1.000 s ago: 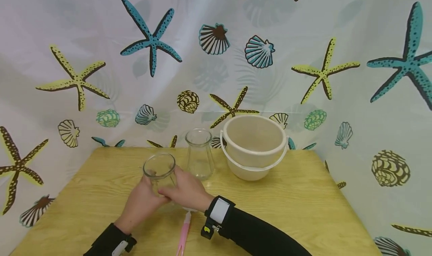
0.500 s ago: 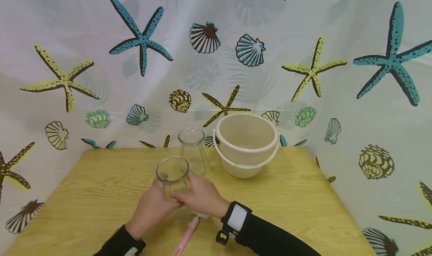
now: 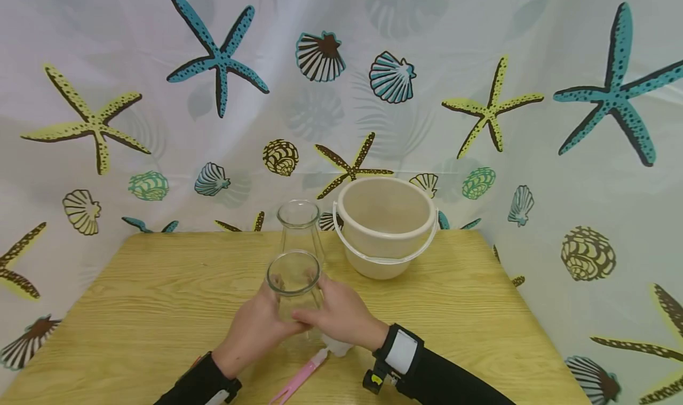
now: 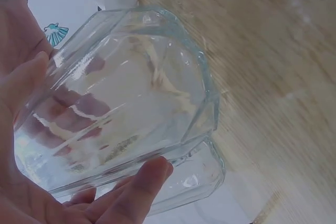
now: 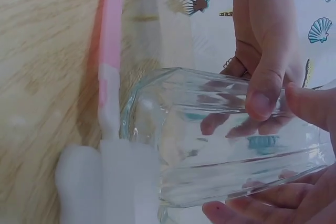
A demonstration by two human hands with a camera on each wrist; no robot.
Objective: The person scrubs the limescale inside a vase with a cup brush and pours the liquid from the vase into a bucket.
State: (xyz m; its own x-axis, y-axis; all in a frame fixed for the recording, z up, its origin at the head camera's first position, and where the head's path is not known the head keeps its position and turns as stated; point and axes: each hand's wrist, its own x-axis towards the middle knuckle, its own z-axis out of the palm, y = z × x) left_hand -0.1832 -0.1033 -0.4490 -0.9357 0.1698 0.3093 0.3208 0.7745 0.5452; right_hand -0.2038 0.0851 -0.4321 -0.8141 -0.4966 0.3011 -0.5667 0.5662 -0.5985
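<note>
Backdrop: one white cloth (image 3: 416, 13), printed with starfish and shells.

Table (image 3: 160, 298): wood-grained; we list everything below as on or over it.

Bucket (image 3: 384, 246): cream, upright near the back edge, its bail (image 3: 384, 261) hanging down in front.

Held jar (image 3: 299, 301): clear, faceted glass, mouth up, at the near middle of the table, between both hands. We cannot tell whether its base touches the wood.

Second jar (image 3: 300, 237): similar glass, upright, just behind the first and beside the bucket.

Left hand (image 3: 253, 328): fingers curled round its side of the held jar, thumb on the near face.

Right hand (image 3: 347, 316): likewise wrapped on the opposite side, thumb close to the other; the two thumbs and fingers clasp the glass between them.

Wand (image 3: 303, 374): pink handle, white spongy-looking head (image 3: 337, 347), lying below the jar.

Step in hand, as we judge it: steadying or placing the jar two-handed. The next move seems to call for a level base, an even grip, and room from the second jar and the white head.
</note>
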